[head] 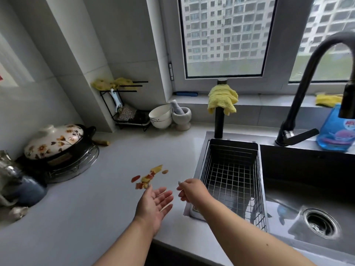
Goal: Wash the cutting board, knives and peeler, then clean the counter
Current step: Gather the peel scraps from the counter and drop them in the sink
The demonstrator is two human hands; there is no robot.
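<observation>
Red and yellow vegetable peel scraps (148, 177) lie in a small heap on the grey counter (92, 214). My left hand (155, 204) hovers just in front of the heap, palm up, fingers spread and relaxed, holding nothing. My right hand (192, 191) is to the right of the scraps, at the left rim of the wire basket (232, 177). Its fingers are loosely curled downward and nothing shows in them. A peeler (117, 100) hangs on the black rack (123, 112) at the back. No knife is in view.
A black sink (307, 189) with a drain (319, 223) and a black tap (311, 73) is on the right. A yellow cloth (222, 99) hangs behind the basket. A flowered pot (55, 143), white bowls (160, 116), a mortar (181, 116) and a blue soap bottle (336, 131) stand around.
</observation>
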